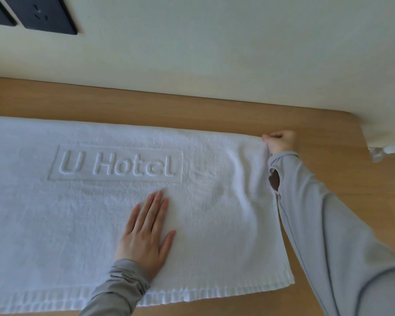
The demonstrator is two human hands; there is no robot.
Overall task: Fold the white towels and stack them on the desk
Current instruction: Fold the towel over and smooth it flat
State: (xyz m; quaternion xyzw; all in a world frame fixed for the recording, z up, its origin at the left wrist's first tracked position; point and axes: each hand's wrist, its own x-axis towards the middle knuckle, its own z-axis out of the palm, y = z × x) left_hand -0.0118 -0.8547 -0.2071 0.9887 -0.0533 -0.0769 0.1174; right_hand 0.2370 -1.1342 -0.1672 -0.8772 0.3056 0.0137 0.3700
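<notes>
A white towel [55,213] with "U Hotel" embossed on it lies spread flat across the wooden desk [328,179], running off the left edge of the view. My left hand [147,233] rests flat on the towel's middle with straight fingers. My right hand [281,141] pinches the towel's far right corner, fingers curled round the cloth. Small wrinkles run across the towel near that corner. Both arms wear grey sleeves.
A pale wall [214,53] rises directly behind the desk, with dark socket plates [48,17] at the top left. Something clear and crinkled, like plastic wrap [377,153], lies at the right edge. Bare wood shows behind and right of the towel.
</notes>
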